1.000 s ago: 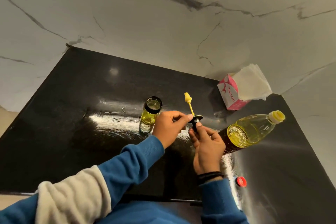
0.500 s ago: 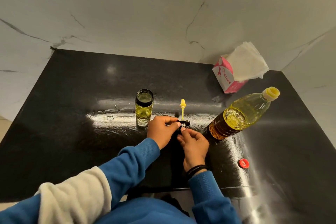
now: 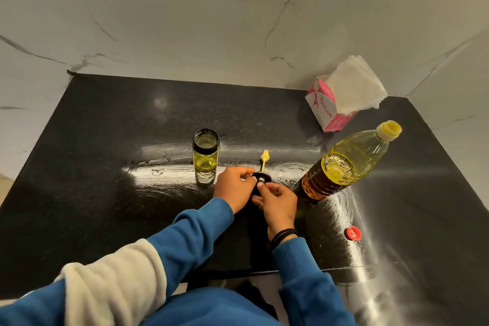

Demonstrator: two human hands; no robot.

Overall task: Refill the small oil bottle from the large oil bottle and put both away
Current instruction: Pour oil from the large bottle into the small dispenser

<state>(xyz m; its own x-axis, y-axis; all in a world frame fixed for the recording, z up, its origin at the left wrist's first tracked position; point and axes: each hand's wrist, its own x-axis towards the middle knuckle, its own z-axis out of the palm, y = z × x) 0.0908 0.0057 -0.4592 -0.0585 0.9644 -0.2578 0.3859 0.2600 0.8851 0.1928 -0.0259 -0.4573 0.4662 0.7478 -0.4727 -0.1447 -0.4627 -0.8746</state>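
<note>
Holding the small black round cap with its yellow plastic pourer stem (image 3: 262,171) between both my hands, low over the glossy black stone counter (image 3: 105,167).

My left hand (image 3: 234,188) and right hand (image 3: 277,200) both pinch the cap's rim, fingers curled; its underside is hidden, and the stem points up and away. Just left stands the small open clear glass oil bottle (image 3: 205,156), upright and part filled. To the right, the large ribbed clear plastic oil bottle (image 3: 349,163), uncapped, looks tilted right. Its red cap (image 3: 353,233) lies apart.

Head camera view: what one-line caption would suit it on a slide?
Both hands, left and right, hold the small bottle's lid between the open small oil bottle and large oil bottle.
</note>
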